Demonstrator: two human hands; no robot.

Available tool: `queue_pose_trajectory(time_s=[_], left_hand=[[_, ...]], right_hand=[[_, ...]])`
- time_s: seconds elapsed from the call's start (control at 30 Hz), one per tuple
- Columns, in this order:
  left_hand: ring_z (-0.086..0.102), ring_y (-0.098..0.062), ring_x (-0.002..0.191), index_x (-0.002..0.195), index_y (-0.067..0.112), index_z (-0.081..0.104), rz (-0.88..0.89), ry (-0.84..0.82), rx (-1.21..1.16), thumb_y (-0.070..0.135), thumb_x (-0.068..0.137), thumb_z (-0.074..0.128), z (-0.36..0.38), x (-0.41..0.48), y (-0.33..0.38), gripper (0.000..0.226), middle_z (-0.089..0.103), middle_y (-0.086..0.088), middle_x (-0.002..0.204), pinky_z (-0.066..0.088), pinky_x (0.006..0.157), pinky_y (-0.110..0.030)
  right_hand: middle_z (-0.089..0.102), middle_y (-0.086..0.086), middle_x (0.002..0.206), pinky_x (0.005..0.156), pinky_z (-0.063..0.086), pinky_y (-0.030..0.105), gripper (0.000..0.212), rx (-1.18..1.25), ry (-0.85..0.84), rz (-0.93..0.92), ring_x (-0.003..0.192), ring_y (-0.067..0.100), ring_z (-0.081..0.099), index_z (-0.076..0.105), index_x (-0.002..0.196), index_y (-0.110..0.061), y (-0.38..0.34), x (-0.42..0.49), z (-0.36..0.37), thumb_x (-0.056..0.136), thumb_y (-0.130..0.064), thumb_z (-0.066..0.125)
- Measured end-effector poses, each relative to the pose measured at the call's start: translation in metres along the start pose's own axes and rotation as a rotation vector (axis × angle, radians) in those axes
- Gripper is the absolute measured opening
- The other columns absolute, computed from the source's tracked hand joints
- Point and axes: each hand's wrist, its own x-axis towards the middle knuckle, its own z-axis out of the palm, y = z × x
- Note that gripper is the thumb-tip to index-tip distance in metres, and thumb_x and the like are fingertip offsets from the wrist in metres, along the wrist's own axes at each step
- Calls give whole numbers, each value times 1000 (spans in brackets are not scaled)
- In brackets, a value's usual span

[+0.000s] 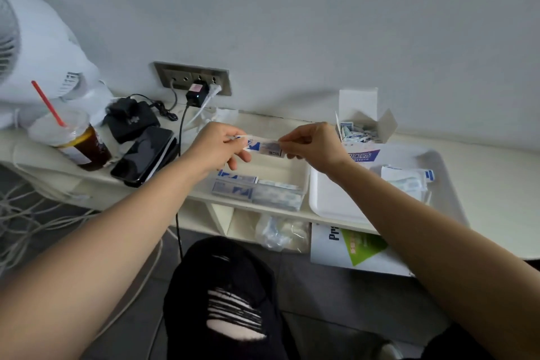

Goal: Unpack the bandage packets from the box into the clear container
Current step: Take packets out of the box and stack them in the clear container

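Two hands grip one bandage packet point(264, 147) at centre frame: left hand point(217, 147) pinches its left end, right hand point(314, 145) pinches its right end. Directly below sits the clear container point(304, 181), holding several packets. Open box point(363, 126) stands upper right, beside a white tray point(330, 202)

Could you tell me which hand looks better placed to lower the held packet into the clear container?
Probably the left hand: it pinches the packet right above the clear container. The right hand grips the other end, nearer the open box and white tray.
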Motion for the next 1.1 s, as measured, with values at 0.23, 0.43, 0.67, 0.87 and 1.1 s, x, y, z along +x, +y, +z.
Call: queue_pose_trajectory(time_s=[0.23, 0.43, 0.67, 0.87, 1.1], left_hand=[[53, -8, 42, 79, 17, 68, -96, 291, 132, 25, 84, 70, -31, 2, -30, 10, 69, 4, 66, 42, 46, -18], [61, -16, 73, 93, 19, 66, -101, 328, 293, 31, 79, 73, -33, 5, -46, 19, 64, 7, 90, 53, 76, -30], [59, -13, 72, 91, 24, 63, -99, 282, 348, 22, 79, 70, -26, 9, -50, 14, 64, 7, 86, 41, 64, -24], [55, -11, 77, 91, 19, 60, -49, 291, 358, 15, 81, 66, -23, 10, -54, 13, 56, 12, 77, 38, 68, -23], [57, -14, 80, 91, 18, 60, -38, 287, 374, 14, 81, 65, -24, 10, -56, 12, 60, 8, 82, 39, 70, -24]], right_hand=[[69, 9, 62, 61, 54, 27, 4, -34, -80, 169, 55, 17, 58, 74, 79, -9, -2, 20, 35, 78, -6, 75], [69, 11, 64, 59, 56, 24, 7, -89, -170, 298, 51, 12, 63, 74, 86, -2, 0, 26, 60, 79, -2, 73], [71, 10, 67, 44, 50, 19, 8, -211, -48, 350, 51, 12, 62, 71, 78, -8, 8, 27, 67, 80, -2, 69], [71, 10, 64, 63, 60, 31, 16, -284, 52, 314, 57, 19, 68, 69, 68, -8, 16, 27, 75, 79, 2, 68], [71, 11, 66, 71, 60, 31, 10, -299, 34, 384, 59, 17, 69, 70, 70, -6, 17, 33, 88, 79, -1, 71]])
